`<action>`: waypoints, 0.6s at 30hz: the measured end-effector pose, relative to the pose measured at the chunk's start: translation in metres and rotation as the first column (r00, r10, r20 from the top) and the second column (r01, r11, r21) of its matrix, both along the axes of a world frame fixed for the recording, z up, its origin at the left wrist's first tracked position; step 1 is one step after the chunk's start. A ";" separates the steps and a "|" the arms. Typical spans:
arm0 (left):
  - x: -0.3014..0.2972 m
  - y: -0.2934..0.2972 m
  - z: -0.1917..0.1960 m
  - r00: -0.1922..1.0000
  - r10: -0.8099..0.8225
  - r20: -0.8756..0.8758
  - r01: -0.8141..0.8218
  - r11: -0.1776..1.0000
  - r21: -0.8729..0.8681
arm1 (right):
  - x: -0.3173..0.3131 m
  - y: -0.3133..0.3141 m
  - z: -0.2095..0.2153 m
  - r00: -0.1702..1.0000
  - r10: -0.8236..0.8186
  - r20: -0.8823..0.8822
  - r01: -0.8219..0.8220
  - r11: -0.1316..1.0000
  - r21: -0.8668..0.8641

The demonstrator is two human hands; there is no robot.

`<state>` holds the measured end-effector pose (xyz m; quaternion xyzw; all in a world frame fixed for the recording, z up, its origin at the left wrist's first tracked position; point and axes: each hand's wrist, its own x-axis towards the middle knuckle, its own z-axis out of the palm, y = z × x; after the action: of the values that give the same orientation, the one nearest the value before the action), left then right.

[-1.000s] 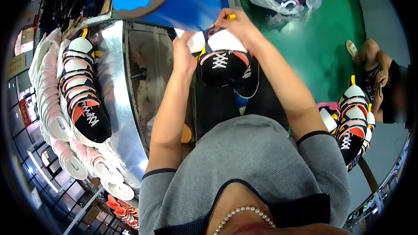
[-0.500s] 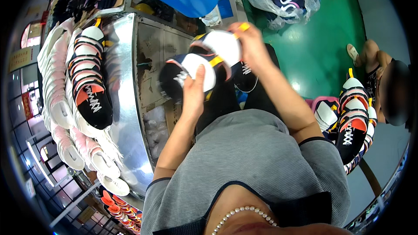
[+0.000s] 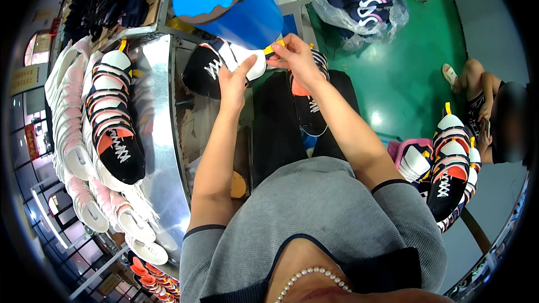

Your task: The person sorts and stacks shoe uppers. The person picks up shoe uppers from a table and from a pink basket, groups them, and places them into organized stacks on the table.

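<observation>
My left hand [image 3: 232,83] grips a black and white shoe upper [image 3: 201,74] with white laces, its thumb on the white heel part. The upper is held tilted near the blue bucket, toe to the left. My right hand [image 3: 300,63] is closed in a pinch on the yellow pull tab [image 3: 269,50] at the heel end of that upper. Below my right wrist, on my lap, lies another black shoe upper [image 3: 307,113] with orange lining and white laces, partly covered by my forearm.
A metal-topped bench [image 3: 163,134] on my left carries stacked white uppers [image 3: 73,140] and nested black uppers [image 3: 118,157]. Ahead stands a blue bucket [image 3: 247,22], beside a plastic bag [image 3: 337,28] of dark pieces. More nested uppers [image 3: 446,182] and a seated person [image 3: 477,87] are at right.
Both hands have moved left, with the held shoe upper up and to the left. My right hand's pinch on the yellow tab shows clearly now. The upper on my lap is more exposed.
</observation>
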<state>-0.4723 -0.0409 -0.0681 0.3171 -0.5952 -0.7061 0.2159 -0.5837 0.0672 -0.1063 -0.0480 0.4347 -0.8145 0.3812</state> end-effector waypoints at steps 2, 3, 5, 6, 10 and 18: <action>-0.010 -0.007 -0.003 1.000 0.009 0.010 -0.009 0.999 0.036 | -0.013 0.004 -0.001 0.983 0.155 0.102 -0.157 0.987 0.014; -0.015 -0.011 -0.004 0.999 0.014 0.038 -0.019 0.989 0.144 | -0.020 0.004 -0.008 0.978 0.181 0.105 -0.180 0.983 -0.023; -0.024 -0.018 -0.004 0.995 0.025 0.097 -0.056 0.945 0.323 | -0.028 0.001 -0.015 0.972 0.210 0.110 -0.212 0.977 0.005; -0.027 -0.021 -0.007 0.994 0.033 0.100 -0.073 0.901 0.429 | -0.033 0.000 -0.012 0.966 0.233 0.109 -0.238 0.971 0.033; -0.037 -0.030 -0.007 0.996 0.037 0.085 -0.089 0.642 0.761 | -0.063 -0.009 -0.020 0.920 0.374 -0.114 -0.345 0.914 0.215; 0.082 0.009 0.075 0.985 0.036 -0.166 0.080 0.763 0.641 | -0.075 0.060 -0.154 0.314 0.820 -0.480 0.136 0.461 0.877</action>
<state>-0.3907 -0.0314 0.0072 0.3041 -0.2994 -0.8943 0.1349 -0.6590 0.1270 -0.2602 -0.4001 0.8498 -0.2287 0.2557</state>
